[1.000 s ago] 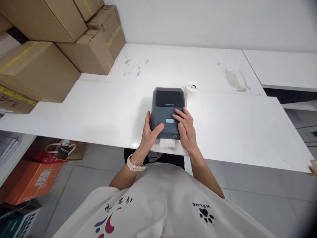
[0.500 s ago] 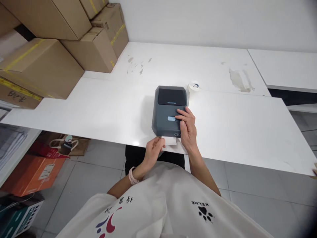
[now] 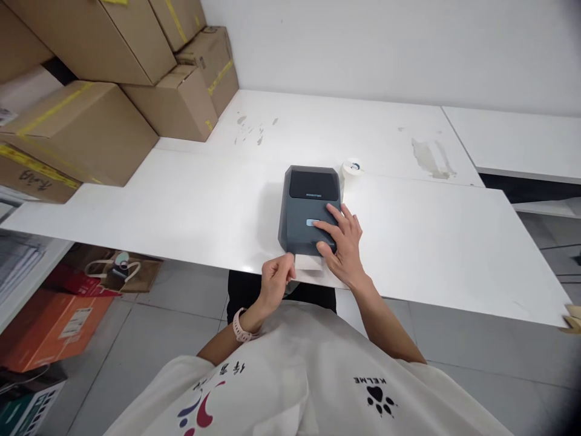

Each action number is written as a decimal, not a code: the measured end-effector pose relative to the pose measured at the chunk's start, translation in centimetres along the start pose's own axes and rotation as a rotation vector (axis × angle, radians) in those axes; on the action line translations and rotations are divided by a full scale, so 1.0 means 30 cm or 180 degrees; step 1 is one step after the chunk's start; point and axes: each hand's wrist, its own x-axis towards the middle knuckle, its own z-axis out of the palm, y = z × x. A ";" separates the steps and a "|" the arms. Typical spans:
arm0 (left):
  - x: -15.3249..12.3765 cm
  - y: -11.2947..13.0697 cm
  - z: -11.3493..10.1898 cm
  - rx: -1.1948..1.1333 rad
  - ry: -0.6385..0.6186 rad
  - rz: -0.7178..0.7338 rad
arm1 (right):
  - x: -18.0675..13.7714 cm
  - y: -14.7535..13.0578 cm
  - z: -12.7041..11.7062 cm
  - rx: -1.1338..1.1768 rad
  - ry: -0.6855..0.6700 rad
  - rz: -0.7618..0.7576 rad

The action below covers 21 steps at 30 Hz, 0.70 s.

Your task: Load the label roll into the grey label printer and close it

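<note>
A dark grey label printer (image 3: 299, 209) stands on the white table near its front edge. A strip of white label paper (image 3: 308, 262) sticks out of its front. My right hand (image 3: 345, 245) lies over the printer's right side with fingers spread. Its index fingertip rests on the light oblong button (image 3: 311, 223), and the thumb is at the front edge. Beside the left edge of the strip, my left hand (image 3: 276, 278) is closed, thumb and fingers pressed together. Whether the paper's edge is between them is hidden. A pink watch band is on that wrist.
A roll of white labels (image 3: 351, 168) stands behind the printer's right side. Cardboard boxes (image 3: 91, 127) are stacked on the table (image 3: 204, 212) at the left. Below, an orange box (image 3: 63, 327) and a paper bag (image 3: 147, 275) sit at the left. A wall closes off the back.
My right hand has shifted from gripping the printer's right side to spreading over its top, index finger onto the button. My left hand has moved slightly left and down along the strip's edge.
</note>
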 end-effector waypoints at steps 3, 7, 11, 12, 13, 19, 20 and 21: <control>0.018 0.008 -0.035 -0.0159 0.0478 0.0404 | -0.042 0.002 0.027 0.0418 0.0227 0.0049; 0.105 0.044 -0.083 -0.0108 0.0802 0.0678 | 0.014 -0.009 0.021 0.0665 0.0670 -0.0080; 0.271 0.098 -0.082 0.0273 0.0715 0.0648 | 0.246 -0.008 -0.034 0.0581 0.1197 -0.0383; 0.316 0.109 -0.073 0.0429 0.0627 0.0579 | 0.320 0.000 -0.047 0.0620 0.1288 -0.0451; 0.357 0.117 -0.062 0.0583 0.0478 0.0505 | 0.396 0.011 -0.058 0.0674 0.1341 -0.0499; 0.498 0.098 -0.012 0.1123 -0.0122 0.0401 | 0.727 0.114 -0.074 0.0785 0.1196 -0.0281; 0.505 0.089 -0.010 0.1152 -0.0116 0.0419 | 0.740 0.123 -0.074 0.0665 0.1177 -0.0228; 0.509 0.082 -0.009 0.1168 -0.0102 0.0422 | 0.738 0.126 -0.074 0.0493 0.1213 -0.0216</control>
